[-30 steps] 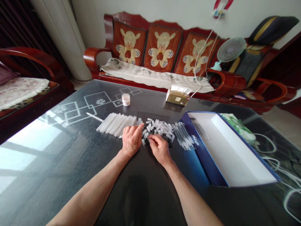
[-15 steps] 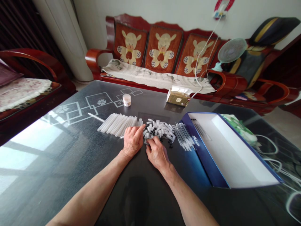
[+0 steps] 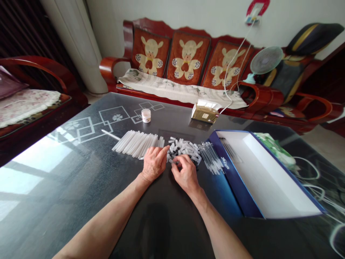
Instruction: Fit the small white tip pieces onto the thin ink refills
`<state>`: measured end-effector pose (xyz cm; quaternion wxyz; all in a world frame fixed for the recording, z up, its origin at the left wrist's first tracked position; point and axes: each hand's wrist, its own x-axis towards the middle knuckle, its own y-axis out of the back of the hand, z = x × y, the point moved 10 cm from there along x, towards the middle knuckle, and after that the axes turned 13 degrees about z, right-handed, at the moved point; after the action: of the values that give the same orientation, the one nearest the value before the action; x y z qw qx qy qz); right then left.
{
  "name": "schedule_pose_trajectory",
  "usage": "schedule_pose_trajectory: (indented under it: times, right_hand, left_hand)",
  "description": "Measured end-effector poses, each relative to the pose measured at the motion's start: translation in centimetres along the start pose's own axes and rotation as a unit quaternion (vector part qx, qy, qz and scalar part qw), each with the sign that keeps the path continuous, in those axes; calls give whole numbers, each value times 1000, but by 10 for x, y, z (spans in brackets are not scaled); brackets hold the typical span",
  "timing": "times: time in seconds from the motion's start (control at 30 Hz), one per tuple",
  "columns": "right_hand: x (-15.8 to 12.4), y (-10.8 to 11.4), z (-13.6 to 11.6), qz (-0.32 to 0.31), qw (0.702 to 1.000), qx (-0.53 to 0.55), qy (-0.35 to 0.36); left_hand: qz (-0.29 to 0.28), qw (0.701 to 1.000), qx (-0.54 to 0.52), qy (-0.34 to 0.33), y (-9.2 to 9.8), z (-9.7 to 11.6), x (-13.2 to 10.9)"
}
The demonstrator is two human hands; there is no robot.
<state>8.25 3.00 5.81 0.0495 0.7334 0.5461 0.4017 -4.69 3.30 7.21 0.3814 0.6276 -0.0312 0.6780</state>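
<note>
My left hand (image 3: 154, 163) rests at the right end of a row of clear white pen barrels (image 3: 134, 143). Its index finger stretches to the cap pile while the other fingers curl under. A pale tip like a barrel's end pokes out at its left side; most is hidden. My right hand (image 3: 185, 173) is at the near edge of a heap of small clear and black pen caps (image 3: 185, 148). Its thumb and index finger come together over the heap, and what they pinch is too small to name. Right of the heap lie thin pen refills (image 3: 211, 158).
A blue box with a white inside (image 3: 272, 176) stands on the dark table at right, beside a green packet (image 3: 275, 147) and white cables (image 3: 315, 190). Farther back are a small round tub (image 3: 146, 116) and a tissue pack (image 3: 205, 112). A single barrel (image 3: 110, 135) lies at left.
My right hand has shifted slightly to the right and its thumb and index finger now form a rounder arch. My left hand has edged slightly right.
</note>
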Motion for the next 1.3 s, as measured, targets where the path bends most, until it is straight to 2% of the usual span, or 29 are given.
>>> schedule_pose_trajectory:
  times: [0.1,0.2,0.27,0.4,0.47,0.53,0.63,0.7,0.8,0.87,0.93,1.0,1.1,1.3]
  right_hand:
    - [5,6,17,26,985,139,-98]
    - [0,-6,39,9,942,253,-221]
    - [-4,-11,49,21,906,317,-279]
    - [-9,-17,61,70,841,411,-345]
    - [-11,-21,62,71,826,427,-362]
    - [-11,-23,62,65,823,429,-367]
    - [-9,-18,62,63,845,403,-346]
    - [-2,-6,58,64,889,343,-295]
    - [10,10,36,22,973,184,-141]
    - [9,6,15,-42,995,87,-27]
    - [2,-3,0,-104,993,23,49]
    - [-4,-11,-6,-139,987,-17,81]
    - [-4,-10,-6,-133,986,-48,87]
    - [-1,-7,11,-117,982,-122,88]
  left_hand:
    - [-18,1000,-20,-7,-4,5,0]
    - [-31,998,-49,-7,-8,7,-1]
    - [-37,997,-70,-11,-10,10,-2]
    - [-54,995,-74,-27,-12,15,-4]
    - [-58,995,-70,-33,-12,17,-4]
    - [-59,995,-70,-36,-12,19,-3]
    - [-55,996,-67,-36,-10,19,-2]
    - [-39,997,-56,-29,-7,16,-1]
    - [-10,999,-34,-13,-3,9,0]
    - [-3,1000,-29,-8,-2,7,-1]
    - [-1,1000,-30,-5,-2,6,-1]
    - [-1,1000,-30,-1,-2,5,-1]
    - [-3,1000,-28,0,-3,5,-2]
    - [-7,1000,-26,-4,-4,5,-3]
